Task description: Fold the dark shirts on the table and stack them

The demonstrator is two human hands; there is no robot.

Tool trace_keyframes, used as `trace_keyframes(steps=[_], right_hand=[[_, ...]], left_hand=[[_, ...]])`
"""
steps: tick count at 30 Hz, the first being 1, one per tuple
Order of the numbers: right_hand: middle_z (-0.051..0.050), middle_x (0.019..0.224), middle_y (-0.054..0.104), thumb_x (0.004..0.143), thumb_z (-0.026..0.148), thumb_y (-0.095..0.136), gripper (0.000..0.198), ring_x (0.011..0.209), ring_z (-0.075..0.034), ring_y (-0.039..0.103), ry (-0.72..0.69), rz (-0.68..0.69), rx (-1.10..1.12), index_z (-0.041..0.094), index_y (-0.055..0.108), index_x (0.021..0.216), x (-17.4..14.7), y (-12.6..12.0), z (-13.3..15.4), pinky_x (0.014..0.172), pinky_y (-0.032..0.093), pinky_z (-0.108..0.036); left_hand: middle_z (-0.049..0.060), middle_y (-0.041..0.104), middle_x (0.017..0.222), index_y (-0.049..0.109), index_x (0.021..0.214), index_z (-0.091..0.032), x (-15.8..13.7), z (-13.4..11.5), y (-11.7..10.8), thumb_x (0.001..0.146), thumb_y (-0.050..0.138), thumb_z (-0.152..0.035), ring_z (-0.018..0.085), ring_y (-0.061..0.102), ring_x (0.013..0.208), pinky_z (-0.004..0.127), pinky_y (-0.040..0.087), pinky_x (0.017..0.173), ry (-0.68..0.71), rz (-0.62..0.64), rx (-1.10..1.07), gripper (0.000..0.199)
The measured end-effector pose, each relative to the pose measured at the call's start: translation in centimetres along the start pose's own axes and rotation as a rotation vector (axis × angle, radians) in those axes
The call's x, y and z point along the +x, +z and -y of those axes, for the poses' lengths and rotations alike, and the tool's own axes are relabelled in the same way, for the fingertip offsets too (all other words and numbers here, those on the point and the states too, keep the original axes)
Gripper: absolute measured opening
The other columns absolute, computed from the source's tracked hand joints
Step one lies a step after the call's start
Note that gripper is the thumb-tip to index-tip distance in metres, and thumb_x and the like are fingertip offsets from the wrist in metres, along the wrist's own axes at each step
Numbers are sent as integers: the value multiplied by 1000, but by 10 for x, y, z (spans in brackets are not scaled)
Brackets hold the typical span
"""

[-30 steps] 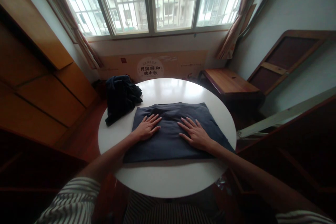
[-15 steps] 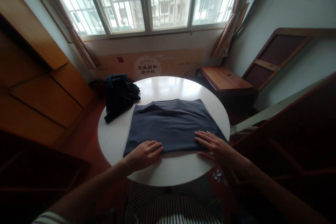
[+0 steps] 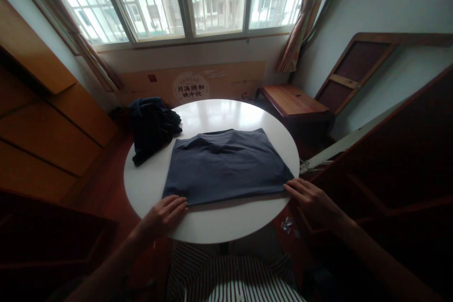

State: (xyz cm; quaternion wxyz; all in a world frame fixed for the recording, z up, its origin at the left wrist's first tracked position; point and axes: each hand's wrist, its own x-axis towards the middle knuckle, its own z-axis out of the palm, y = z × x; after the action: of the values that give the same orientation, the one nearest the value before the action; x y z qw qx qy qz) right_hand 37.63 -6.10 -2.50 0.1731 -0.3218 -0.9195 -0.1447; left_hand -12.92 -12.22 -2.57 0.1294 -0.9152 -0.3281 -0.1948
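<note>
A folded dark blue-grey cloth [image 3: 226,165] lies flat in the middle of the round white table [image 3: 212,224]. My left hand [image 3: 163,214] rests at its near left corner, fingertips touching the edge. At the near right corner my right hand [image 3: 313,200] lies with its fingers stretched out toward the cloth's corner. Neither hand has closed on the cloth.
A crumpled dark garment [image 3: 150,125] hangs over the table's far left edge. A wooden bench [image 3: 293,101] stands to the right by the window. Wooden cabinets [image 3: 53,127] line the left side, and slanted wooden boards [image 3: 389,151] crowd the right.
Both hands slid from the middle of the cloth back to its near edge, then apart to the two near corners. The view has tilted slightly.
</note>
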Motion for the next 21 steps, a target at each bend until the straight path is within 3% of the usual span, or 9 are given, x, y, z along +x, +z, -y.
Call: trace_keyframes(steps=[3,6,10,13,17,19,21], right_hand=[[-11,97,71,77,1,48,35,89,-25,65,64,26,44,16,73,95,7,-4,0,81,56,-38],[-11,91,70,82,9,48,27,85,-25,65,205,-10,99,19,72,90,22,-5,2,79,55,-39],[-14,102,68,91,31,49,29,93,-29,66,557,-137,168,18,67,111,37,8,-4,84,54,-42],[-13,89,69,81,55,63,53,80,-30,69,906,-64,277,14,64,114,36,20,-18,74,56,-42],[-4,65,64,62,58,77,66,53,-23,63,1233,116,744,17,60,110,33,23,-37,49,51,-34],[0,59,61,58,51,81,67,43,-19,56,1305,158,995,18,57,110,39,19,-41,38,44,-31],[2,57,60,57,44,82,64,41,-17,54,1285,107,1177,20,56,110,52,14,-39,37,42,-28]], left_hand=[[12,72,105,68,113,-16,2,4,-4,93,55,-17,21,68,92,37,61,82,-92,29,-21,24],[11,70,105,67,114,-17,1,11,-8,90,52,-8,19,67,90,32,60,79,-92,118,-60,30],[8,68,98,69,107,-19,0,17,-15,89,54,-10,17,66,85,31,57,77,-165,181,-107,25],[7,68,93,69,96,-20,2,14,-21,92,58,-22,18,65,83,33,56,76,-267,149,-152,12],[6,67,87,68,89,-20,20,1,-25,96,52,-24,17,65,79,30,55,73,-349,56,-265,18],[7,67,88,69,91,-20,41,-11,-20,97,51,-25,16,65,79,30,55,74,-360,42,-358,20],[8,68,92,69,97,-19,70,-25,-10,97,52,-27,17,66,83,30,56,79,-352,34,-476,19]])
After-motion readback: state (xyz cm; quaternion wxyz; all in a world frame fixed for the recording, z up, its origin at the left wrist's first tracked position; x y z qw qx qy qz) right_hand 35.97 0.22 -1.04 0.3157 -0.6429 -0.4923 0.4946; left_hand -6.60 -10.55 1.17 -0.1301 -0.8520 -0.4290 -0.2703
